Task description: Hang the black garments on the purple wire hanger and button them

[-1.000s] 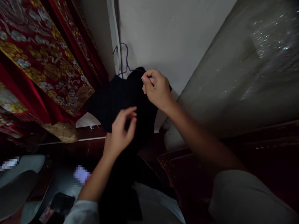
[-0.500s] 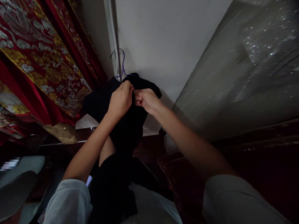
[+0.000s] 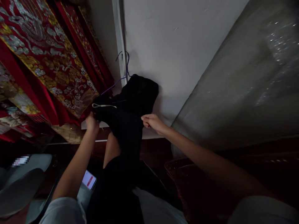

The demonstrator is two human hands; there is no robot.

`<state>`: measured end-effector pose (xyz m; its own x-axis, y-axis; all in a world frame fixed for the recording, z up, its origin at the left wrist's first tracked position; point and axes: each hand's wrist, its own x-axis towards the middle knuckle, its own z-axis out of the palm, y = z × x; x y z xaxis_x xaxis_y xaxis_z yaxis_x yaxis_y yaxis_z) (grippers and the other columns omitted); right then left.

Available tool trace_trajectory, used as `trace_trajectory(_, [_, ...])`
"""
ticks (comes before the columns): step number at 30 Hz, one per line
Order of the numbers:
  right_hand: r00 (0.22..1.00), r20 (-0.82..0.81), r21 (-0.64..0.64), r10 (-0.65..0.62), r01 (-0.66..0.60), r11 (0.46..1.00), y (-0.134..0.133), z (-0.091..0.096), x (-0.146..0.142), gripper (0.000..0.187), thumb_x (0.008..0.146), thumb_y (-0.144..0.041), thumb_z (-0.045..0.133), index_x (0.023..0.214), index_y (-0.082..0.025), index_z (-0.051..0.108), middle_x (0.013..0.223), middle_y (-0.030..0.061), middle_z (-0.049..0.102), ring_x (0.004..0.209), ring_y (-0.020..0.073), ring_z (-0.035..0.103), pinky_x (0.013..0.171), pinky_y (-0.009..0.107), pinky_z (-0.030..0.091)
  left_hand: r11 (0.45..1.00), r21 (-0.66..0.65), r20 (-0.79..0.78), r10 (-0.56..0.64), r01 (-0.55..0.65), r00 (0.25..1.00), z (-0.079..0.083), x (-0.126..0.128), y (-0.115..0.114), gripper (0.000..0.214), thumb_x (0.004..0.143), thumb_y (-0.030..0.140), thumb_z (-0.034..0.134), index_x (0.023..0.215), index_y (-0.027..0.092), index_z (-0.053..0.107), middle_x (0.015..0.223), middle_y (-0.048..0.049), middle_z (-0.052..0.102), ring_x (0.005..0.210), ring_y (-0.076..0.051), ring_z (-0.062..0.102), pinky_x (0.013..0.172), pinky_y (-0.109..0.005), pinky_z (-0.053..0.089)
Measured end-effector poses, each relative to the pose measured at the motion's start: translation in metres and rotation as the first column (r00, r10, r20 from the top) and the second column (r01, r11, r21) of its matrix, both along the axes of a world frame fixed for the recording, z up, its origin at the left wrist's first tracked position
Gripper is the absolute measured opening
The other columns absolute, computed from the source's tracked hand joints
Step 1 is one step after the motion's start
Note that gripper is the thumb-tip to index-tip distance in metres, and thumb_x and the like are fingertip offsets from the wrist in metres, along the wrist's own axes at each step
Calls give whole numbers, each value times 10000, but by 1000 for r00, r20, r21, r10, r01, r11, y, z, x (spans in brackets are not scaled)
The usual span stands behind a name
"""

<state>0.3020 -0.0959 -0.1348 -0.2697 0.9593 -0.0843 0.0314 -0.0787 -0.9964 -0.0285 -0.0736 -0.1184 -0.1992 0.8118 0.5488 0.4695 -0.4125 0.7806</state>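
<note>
A black garment (image 3: 130, 105) hangs on a purple wire hanger (image 3: 121, 76) against a white wall. My left hand (image 3: 91, 122) is closed on the garment's lower left edge, just under a white drawstring (image 3: 104, 106). My right hand (image 3: 151, 122) pinches the garment's right edge at about the same height. The cloth hangs down between my arms toward my lap, where it merges with more dark fabric.
Red cloth with gold and silver embroidery (image 3: 42, 62) hangs at the left. A grey glittery fabric (image 3: 245, 77) fills the right. A phone with a lit screen (image 3: 89, 179) lies lower left, beside a grey seat (image 3: 21, 180). A dark wooden ledge (image 3: 154, 149) runs behind.
My hands were together near the top of the garment; they have since moved apart and down to its left and right edges. The white drawstring has come into sight.
</note>
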Motion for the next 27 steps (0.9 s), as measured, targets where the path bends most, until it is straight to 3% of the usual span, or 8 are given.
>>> trace_trajectory(3, [987,81,-45,138,-135,990,0,-12,-6,164,823,-275,614,713,-180,538,470,-54,463,456,84,406,505,214,339,981,-164,-66,-118,106,991,-36,10,-25,488,1059,577,334,799,219,539,621,32,567,620,-125,561,588,-272,483])
trace_trajectory(6, [955,174,-98,241,-227,969,-2,-26,-9,119,799,-263,626,743,-165,586,484,-41,515,459,90,449,497,207,363,932,-299,-163,-264,207,951,-51,15,-41,320,925,483,649,751,215,626,642,20,642,626,-160,582,584,-292,456])
trace_trajectory(9, [891,250,-172,379,-344,923,-4,-39,-10,135,736,-238,697,669,-153,615,508,-2,593,462,97,499,474,201,379,890,-366,-206,-361,271,909,-50,24,-50,195,865,388,710,768,222,676,699,-8,688,662,-191,608,652,-332,479])
trace_trajectory(13, [834,294,-193,467,-427,884,-11,-45,-11,219,611,-198,815,762,-157,662,655,25,699,578,140,620,516,220,462,866,-315,-87,-434,388,897,-27,60,-63,241,957,412,596,901,194,682,899,-59,726,875,-209,664,864,-368,520])
trace_trajectory(16, [837,269,82,477,-514,854,-22,-32,-17,530,489,-214,920,967,-170,694,925,50,744,851,193,697,705,280,571,838,-205,110,-493,505,863,1,94,-74,248,976,406,585,945,176,670,954,-66,712,913,-191,663,901,-348,521])
trace_trajectory(19, [860,205,258,467,-507,822,-38,-7,-30,475,608,-340,903,1014,-191,707,981,63,731,921,226,690,774,343,592,833,-147,110,-522,534,846,25,119,-80,204,979,369,598,978,187,690,964,-64,706,925,-186,661,896,-331,528])
trace_trajectory(23, [965,-26,195,261,-251,948,-52,24,-45,298,765,-471,768,808,-194,669,773,43,670,714,184,623,621,313,529,900,-41,-18,-435,434,900,33,126,-78,179,989,364,590,1016,214,684,1064,-87,676,1081,-207,632,971,-346,529])
trace_trajectory(27, [961,-127,2,247,-248,969,-46,49,-34,373,689,-518,770,701,-185,603,652,29,602,571,155,561,513,294,458,905,-142,55,-396,400,916,8,120,-88,351,1017,517,502,974,220,685,967,-72,710,996,-209,689,916,-359,584])
